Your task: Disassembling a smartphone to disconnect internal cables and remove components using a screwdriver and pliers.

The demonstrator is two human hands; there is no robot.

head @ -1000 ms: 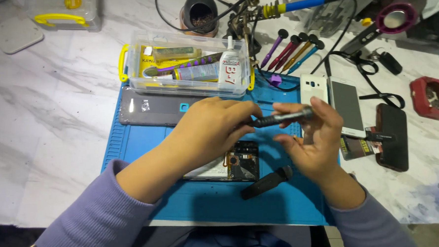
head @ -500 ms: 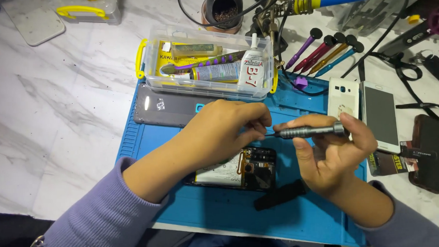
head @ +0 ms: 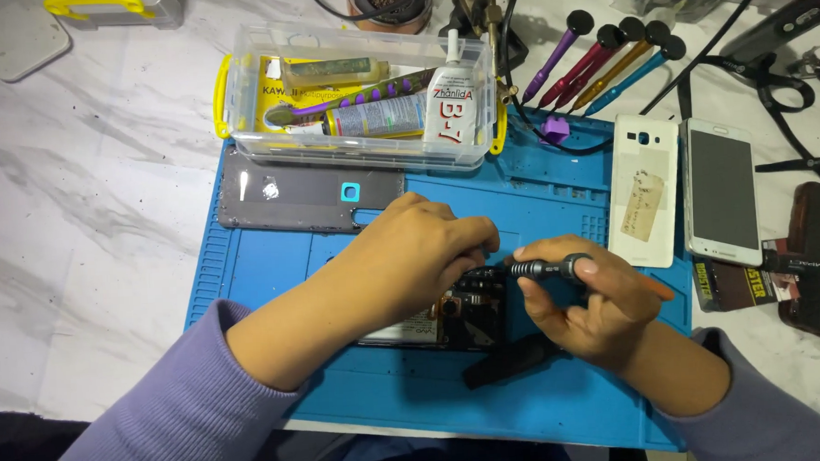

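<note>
White marble-look table with a blue repair mat laid on it, and both hands were working right in the middle of that mat. The left hand was curled over an opened phone, covering most of it, so only a strip of dark innards and a bit of white label peeked out under the palm. Couldn't tell what its fingertips were actually touching. The right hand pinched a dark precision screwdriver between thumb and fingers, held nearly level, tip pointing toward the left hand and hidden behind its knuckles. A black strip lay just below the right hand, partly tucked under it. Beyond the left hand sat a grey back cover and a clear plastic box of glue tubes. Off past the right hand were a white back cover and a white phone.
</note>
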